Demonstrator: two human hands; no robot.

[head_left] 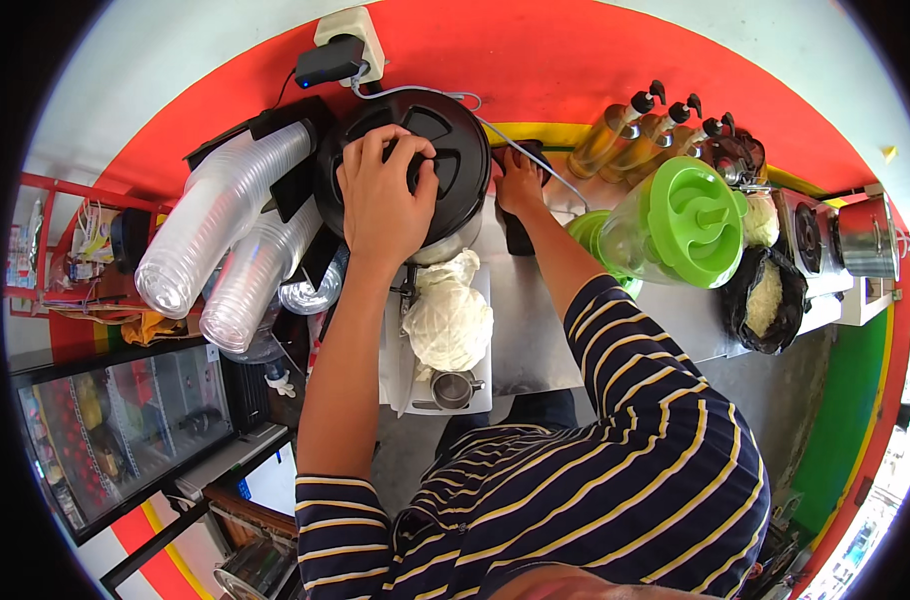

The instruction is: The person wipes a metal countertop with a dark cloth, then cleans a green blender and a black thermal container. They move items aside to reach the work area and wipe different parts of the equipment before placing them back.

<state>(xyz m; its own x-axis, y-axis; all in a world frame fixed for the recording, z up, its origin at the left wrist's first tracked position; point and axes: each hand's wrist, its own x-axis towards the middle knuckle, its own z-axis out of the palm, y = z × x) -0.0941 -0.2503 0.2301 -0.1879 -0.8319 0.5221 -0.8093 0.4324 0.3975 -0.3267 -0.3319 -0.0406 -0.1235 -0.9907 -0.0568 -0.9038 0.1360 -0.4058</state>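
Note:
My left hand (389,191) rests with bent fingers on the knob of a round black lid (455,195), which tops a metal container (455,244). Whether the fingers grip the knob is not clear. To the right of the lid, my right hand (519,184) reaches to a black item (516,232) at the back of the steel counter (522,337); its grip is partly hidden. Nearer my body a cabbage wrapped in pale netting or film (449,319) sits on a white board (479,401), beside a small metal cup (452,390).
Stacked clear plastic cups (192,217) lean in a black holder at left. A green-lidded dispenser (695,221), pump bottles (599,142), an open black bag (765,300) and a stove (807,232) stand at right. A cable (530,156) crosses behind my right hand.

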